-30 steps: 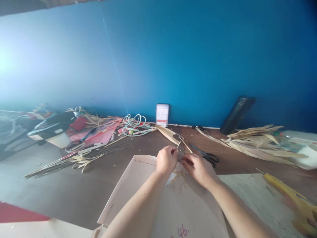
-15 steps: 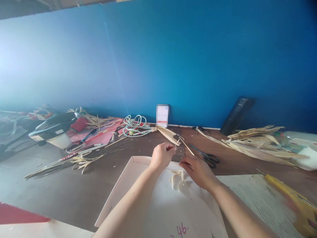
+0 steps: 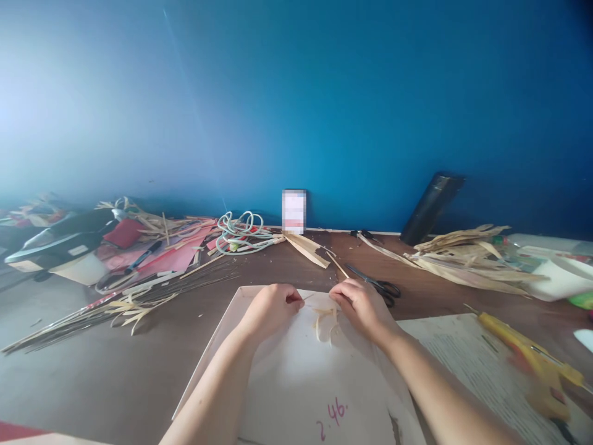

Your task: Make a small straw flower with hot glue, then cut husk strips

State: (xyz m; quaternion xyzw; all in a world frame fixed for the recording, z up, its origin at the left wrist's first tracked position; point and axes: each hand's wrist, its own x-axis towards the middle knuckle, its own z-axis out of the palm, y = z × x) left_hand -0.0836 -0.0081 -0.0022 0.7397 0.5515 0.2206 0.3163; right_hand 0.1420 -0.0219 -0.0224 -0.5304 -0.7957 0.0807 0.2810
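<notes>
My left hand (image 3: 273, 309) is over the far part of a white box lid (image 3: 287, 383), its thumb and finger pinched on a thin pale strip (image 3: 307, 298) that points right. Opposite it, my right hand (image 3: 364, 306) has thumb and fingertips pressed together near the lid's far edge; whatever they may hold is too small to make out. Between the hands, on the lid, lie curled pale husk pieces (image 3: 327, 322). Black-handled scissors (image 3: 386, 289) are just beyond my right hand, with a thin stick (image 3: 340, 264) beside them.
A yellow glue gun (image 3: 523, 346) lies on a printed sheet (image 3: 445, 346) at right. Dried husks (image 3: 463, 266) and a black cylinder (image 3: 430, 210) are behind it. A phone (image 3: 294, 212) leans on the wall. Left are a pale cable (image 3: 243, 235), wires (image 3: 152, 290) and red paper (image 3: 180, 250).
My left hand has drawn back and left with the thin strip, lowering towards the lid. My right hand has shifted slightly left and away from me. The view has turned slightly right.
</notes>
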